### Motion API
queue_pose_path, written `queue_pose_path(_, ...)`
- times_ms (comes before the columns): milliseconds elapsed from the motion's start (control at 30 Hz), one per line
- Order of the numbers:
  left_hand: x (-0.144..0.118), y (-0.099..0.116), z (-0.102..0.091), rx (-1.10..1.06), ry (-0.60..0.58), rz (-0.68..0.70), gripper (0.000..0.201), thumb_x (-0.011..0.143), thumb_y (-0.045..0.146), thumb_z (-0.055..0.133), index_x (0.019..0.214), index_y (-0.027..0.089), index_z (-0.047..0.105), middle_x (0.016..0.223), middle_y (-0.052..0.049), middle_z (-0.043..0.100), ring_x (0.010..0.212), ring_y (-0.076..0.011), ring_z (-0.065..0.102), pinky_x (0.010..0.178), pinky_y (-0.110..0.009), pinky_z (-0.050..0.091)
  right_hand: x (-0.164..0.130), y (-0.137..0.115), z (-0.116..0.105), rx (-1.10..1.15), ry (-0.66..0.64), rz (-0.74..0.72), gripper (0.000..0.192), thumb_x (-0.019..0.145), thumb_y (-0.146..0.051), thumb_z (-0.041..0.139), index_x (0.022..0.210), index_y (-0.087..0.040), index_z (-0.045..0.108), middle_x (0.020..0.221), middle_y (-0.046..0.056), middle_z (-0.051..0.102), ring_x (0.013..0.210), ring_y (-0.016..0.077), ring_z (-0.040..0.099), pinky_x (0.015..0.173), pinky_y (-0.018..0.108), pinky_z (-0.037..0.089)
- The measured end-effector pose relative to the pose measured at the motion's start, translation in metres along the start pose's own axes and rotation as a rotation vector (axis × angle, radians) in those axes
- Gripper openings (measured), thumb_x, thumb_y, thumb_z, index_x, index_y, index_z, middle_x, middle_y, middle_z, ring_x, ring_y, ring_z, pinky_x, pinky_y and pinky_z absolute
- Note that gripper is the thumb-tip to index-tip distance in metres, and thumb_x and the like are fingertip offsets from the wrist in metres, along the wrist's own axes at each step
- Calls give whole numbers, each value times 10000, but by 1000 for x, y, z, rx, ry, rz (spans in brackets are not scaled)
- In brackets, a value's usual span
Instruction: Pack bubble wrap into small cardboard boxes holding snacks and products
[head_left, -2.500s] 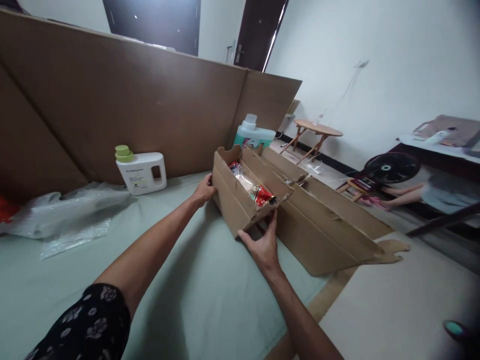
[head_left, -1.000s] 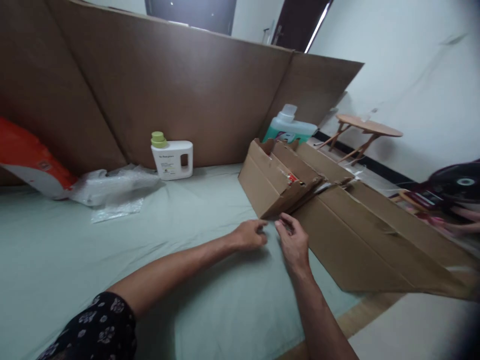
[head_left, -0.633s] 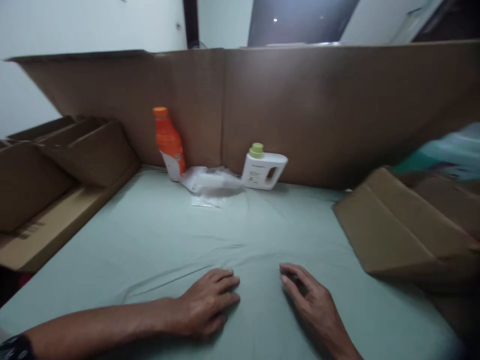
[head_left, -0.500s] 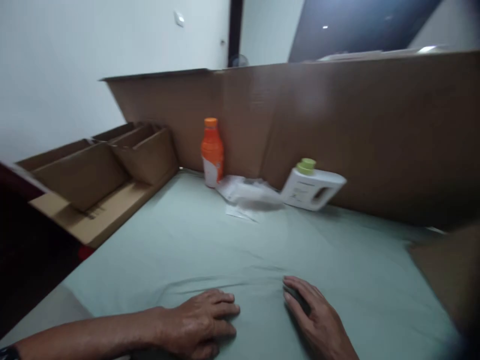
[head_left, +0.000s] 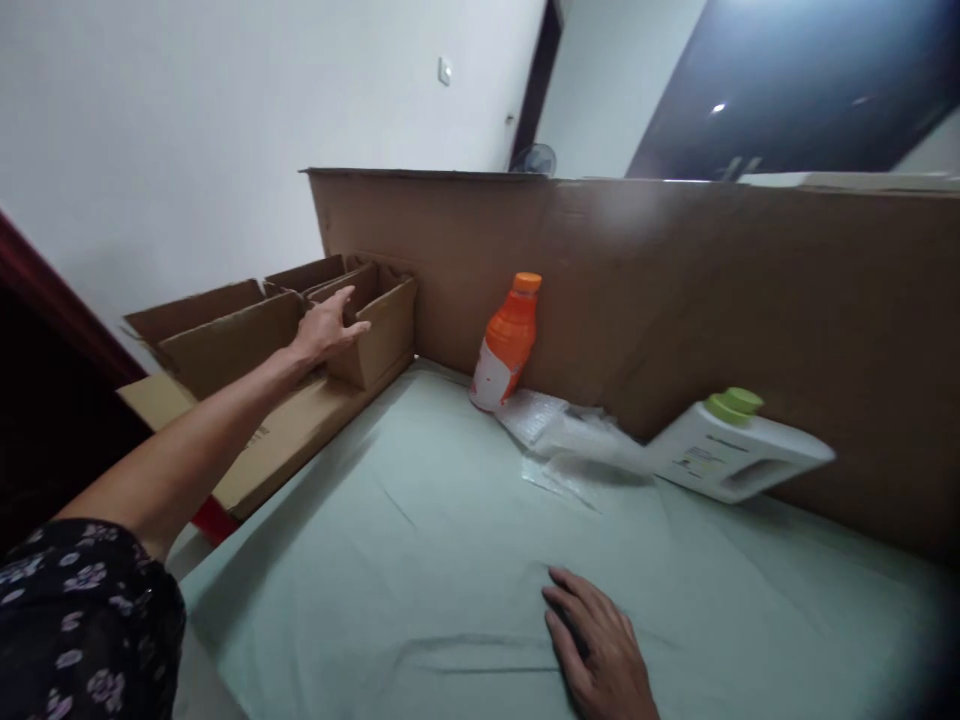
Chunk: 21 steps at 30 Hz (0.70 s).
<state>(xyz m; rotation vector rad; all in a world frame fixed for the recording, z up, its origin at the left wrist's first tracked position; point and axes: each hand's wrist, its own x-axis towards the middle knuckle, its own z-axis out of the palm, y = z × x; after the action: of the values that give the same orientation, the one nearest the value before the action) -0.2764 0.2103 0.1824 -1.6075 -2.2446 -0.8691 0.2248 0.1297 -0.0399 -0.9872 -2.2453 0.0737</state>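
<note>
Reaching out to the far left, my left hand (head_left: 330, 328) is over the edge of a cardboard box (head_left: 386, 335) with several compartments. Its fingers are apart and nothing shows in them; whether it touches the cardboard I cannot tell. My right hand (head_left: 598, 640) rests on the pale green cloth (head_left: 450, 540) near the front, fingers loosely curved, thumb apart, holding nothing. Beyond it stand an orange bottle (head_left: 511, 335) with a white label and a white jug (head_left: 739, 450) with a green cap. Clear bubble wrap (head_left: 577, 435) lies between these two.
A tall cardboard panel (head_left: 600, 280) runs along the back of the cloth-covered surface. Behind it are a white wall (head_left: 225, 120) with a switch (head_left: 445, 71), a fan (head_left: 536, 160) and a dark panel (head_left: 787, 90). Something red (head_left: 214, 520) shows below the box at left.
My left hand has gone from the cloth up and left to the compartmented box. My right hand stays on the cloth. The view has turned to the left.
</note>
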Motion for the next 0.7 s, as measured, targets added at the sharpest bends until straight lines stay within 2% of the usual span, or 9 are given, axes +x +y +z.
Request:
queue_pose_path(33, 9, 4, 7, 1, -24, -9, 455, 892, 373, 694, 1218, 62, 628, 1201, -97, 714, 1078, -264, 650, 1009, -447, 498, 0, -4, -2, 3, -2, 14, 208, 934, -320, 559, 1023, -269, 741, 1140, 79, 766, 1018, 293, 730, 810, 479, 589)
queue_pose_path(100, 14, 11, 15, -2, -56, -10, 348, 937, 403, 628, 964, 61, 686, 967, -66, 742, 1031, -259, 649, 973, -439, 502, 1, -12, -7, 20, -24, 53, 200, 939, -284, 553, 1017, -255, 735, 1144, 83, 763, 1039, 284, 722, 846, 479, 582)
queue_pose_path(200, -8, 20, 9, -9, -101, 79, 326, 947, 382, 569, 786, 119, 675, 828, -25, 692, 900, -184, 628, 877, -294, 488, 3, -21, -12, 70, -66, 128, 204, 934, -246, 545, 1004, -233, 736, 1167, 103, 753, 1079, 284, 702, 894, 485, 563)
queue_pose_path(267, -42, 26, -4, -32, -141, 212, 319, 933, 375, 555, 740, 147, 665, 769, -5, 627, 756, -144, 579, 740, -237, 447, 3, -22, -15, 128, -69, 195, 204, 929, -241, 547, 991, -224, 741, 1169, 116, 750, 1094, 286, 693, 923, 493, 551)
queue_pose_path(333, -86, 32, -19, -70, -188, 351, 340, 930, 385, 537, 711, 153, 655, 725, 9, 558, 653, -119, 526, 644, -229, 393, 2, -21, -17, 216, -51, 277, 198, 924, -257, 558, 981, -224, 744, 1167, 120, 749, 1103, 284, 688, 950, 495, 543)
queue_pose_path(400, -135, 39, -32, -127, -216, 451, 366, 947, 389, 512, 687, 167, 642, 712, 9, 559, 609, -106, 529, 615, -221, 393, 1, -19, -20, 326, -14, 370, 199, 915, -292, 571, 981, -226, 747, 1180, 122, 743, 1119, 281, 682, 984, 491, 535)
queue_pose_path(533, -216, 56, -48, -353, -243, 618, 207, 979, 278, 540, 859, 198, 689, 868, -24, 669, 714, -107, 658, 635, -172, 475, 0, -15, -37, 554, 53, 597, 327, 884, -428, 618, 1092, -204, 734, 1226, 143, 721, 1128, 288, 681, 999, 467, 538)
queue_pose_path(633, -254, 67, -57, -417, -267, 669, 146, 960, 212, 572, 957, 244, 715, 976, -32, 684, 815, -121, 704, 734, -171, 534, -5, -16, -58, 712, 21, 734, 509, 857, -563, 649, 1219, -209, 702, 1254, 139, 715, 1156, 304, 671, 1016, 460, 526)
queue_pose_path(700, -272, 70, -59, -432, -251, 663, 236, 953, 176, 573, 1090, 304, 715, 1173, -48, 663, 937, -150, 711, 845, -221, 564, -12, -19, -73, 806, 10, 768, 546, 862, -642, 619, 1208, -233, 720, 1268, 119, 717, 1206, 312, 649, 1062, 456, 495)
